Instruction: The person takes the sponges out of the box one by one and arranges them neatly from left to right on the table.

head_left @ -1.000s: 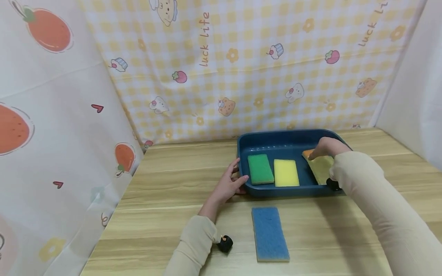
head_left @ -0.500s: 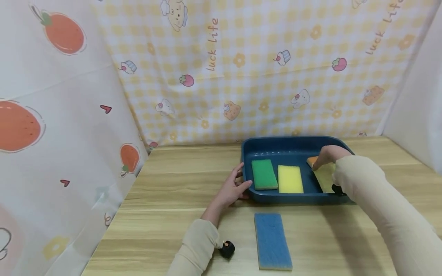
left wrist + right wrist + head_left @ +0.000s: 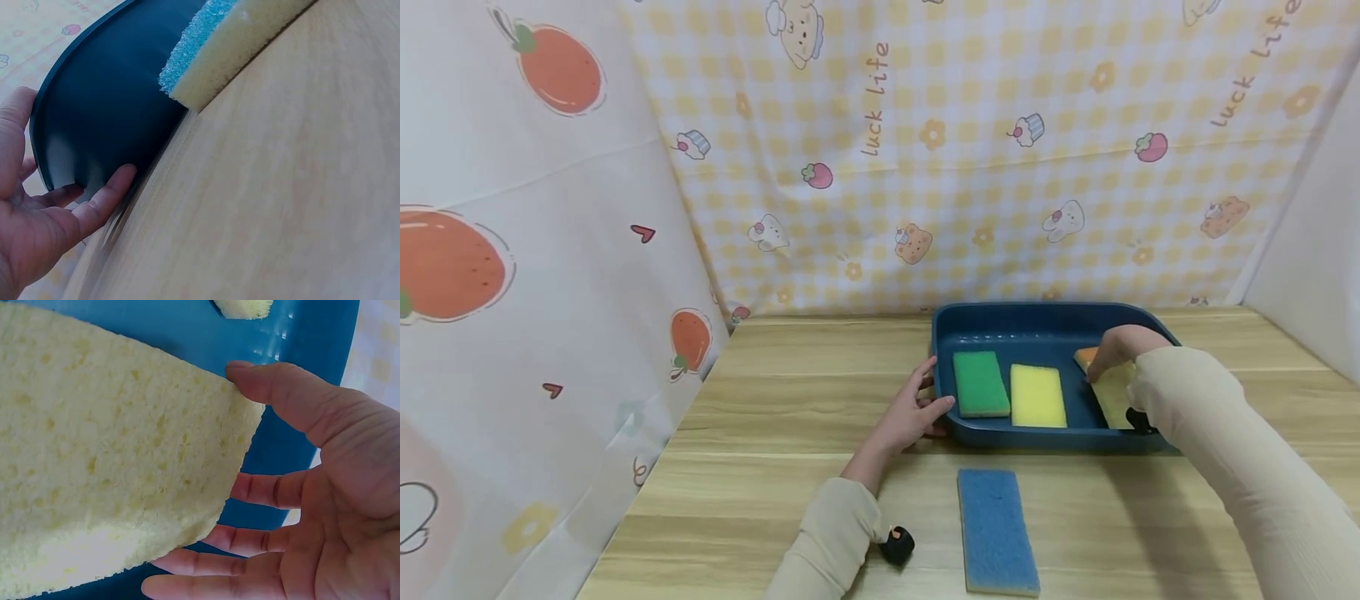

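Observation:
A dark blue tray (image 3: pixel 1052 439) stands near the back of the table. My left hand (image 3: pixel 906 417) grips its near-left corner; in the left wrist view the thumb is at the rim and fingers lie low on the outer wall. My right hand (image 3: pixel 325 469) pinches one end of a pale yellow sponge (image 3: pixel 125 450) inside the tray, thumb on its face and fingers along its edge. Orange shows at that sponge's far end in the head view; the right sleeve hides part of it. Left of it lie a yellow sponge (image 3: pixel 1038 396) and a green sponge (image 3: pixel 981 383).
On the wooden table (image 3: pixel 760 467), in front of the tray, lies a blue sponge (image 3: pixel 997 533), light-coloured underneath. A patterned cloth (image 3: pixel 850 167) hangs behind the tray. A white cloth with fruit prints (image 3: pixel 550 292) stands on the left, and a plain white panel (image 3: pixel 1311 250) on the right.
The head view has shifted, so everything appears lower and farther right. Both hands keep their places on the tray and the pale yellow sponge.

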{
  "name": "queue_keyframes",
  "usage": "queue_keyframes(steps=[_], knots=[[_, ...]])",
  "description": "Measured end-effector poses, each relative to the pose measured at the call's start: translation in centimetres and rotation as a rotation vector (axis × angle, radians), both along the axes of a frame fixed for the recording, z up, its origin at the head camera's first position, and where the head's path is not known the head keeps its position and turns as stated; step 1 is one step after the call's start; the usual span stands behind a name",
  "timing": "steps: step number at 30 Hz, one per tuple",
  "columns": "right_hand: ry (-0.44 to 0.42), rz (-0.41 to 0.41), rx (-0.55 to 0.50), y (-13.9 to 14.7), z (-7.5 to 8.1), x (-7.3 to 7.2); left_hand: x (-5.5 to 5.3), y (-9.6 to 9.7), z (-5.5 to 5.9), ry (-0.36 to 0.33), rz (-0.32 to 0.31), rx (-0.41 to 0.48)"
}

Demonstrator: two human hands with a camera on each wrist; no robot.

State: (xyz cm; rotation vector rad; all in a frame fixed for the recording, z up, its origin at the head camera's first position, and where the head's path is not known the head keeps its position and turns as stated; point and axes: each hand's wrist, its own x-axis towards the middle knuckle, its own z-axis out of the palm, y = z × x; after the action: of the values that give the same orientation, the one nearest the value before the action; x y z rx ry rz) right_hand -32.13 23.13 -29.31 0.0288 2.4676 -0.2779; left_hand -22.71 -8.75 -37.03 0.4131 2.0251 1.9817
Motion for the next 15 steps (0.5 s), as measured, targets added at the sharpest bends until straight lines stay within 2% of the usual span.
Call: queue_keyframes(steps=[2,4,9,11,15], knots=[[0.004,-0.028,-0.014,0.2,-0.1,-0.1,-0.1,0.1,-0.1,0.001,-0.001,0.006],[0.023,-0.011,0.002,0.2,-0.1,0.0,-0.4,0.2,-0.5,0.004,-0.002,0.011],[0.079,0.103,0.047,0.0,0.3,-0.2,-1.6,0.3,-2.2,0.007,0.010,0.013],[0.093,0.114,0.037,-0.1,0.6,-0.2,-1.9,0.3,-2.7,0.006,0.017,0.011],[0.136,0.087,-0.006,-0.3,1.3,0.0,-2.0,0.3,-3.0,0.010,0.026,0.005]])
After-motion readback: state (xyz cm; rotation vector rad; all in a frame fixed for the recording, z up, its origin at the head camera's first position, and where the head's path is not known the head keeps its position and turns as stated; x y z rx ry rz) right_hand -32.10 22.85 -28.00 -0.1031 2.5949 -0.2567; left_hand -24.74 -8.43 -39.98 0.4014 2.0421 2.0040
